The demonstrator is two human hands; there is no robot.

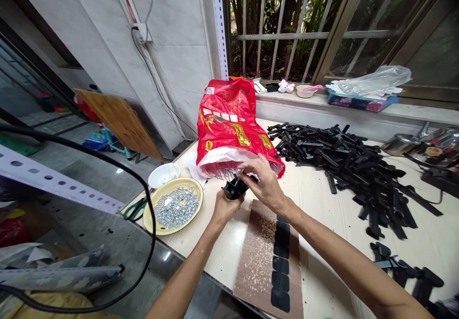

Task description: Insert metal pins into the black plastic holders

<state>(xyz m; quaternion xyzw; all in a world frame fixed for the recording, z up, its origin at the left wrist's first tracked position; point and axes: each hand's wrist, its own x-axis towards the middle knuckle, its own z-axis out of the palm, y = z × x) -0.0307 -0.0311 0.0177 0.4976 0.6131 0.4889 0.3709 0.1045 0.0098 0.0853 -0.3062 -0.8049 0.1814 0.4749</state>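
Observation:
My left hand (227,209) is closed round a small bundle of black plastic pieces (234,190) and holds them upright above the table. Over the top of that bundle, my right hand (266,183) is closed in a pinch with its fingertips together. What is between those fingertips is too small to make out. Just behind both hands lies a red plastic bag (229,123), its white-lined mouth facing me, with many thin metal wire parts (225,170) showing inside. Left of my hands stands a yellow dish (198,203) heaped with small shiny metal parts (176,207).
A white bowl (158,178) and green-handled scissors (135,210) lie at the table's left edge. A brown board (251,261) carries a row of black pads (280,280). Loose black plastic pieces (333,151) pile up on the right, near metal pots (435,149).

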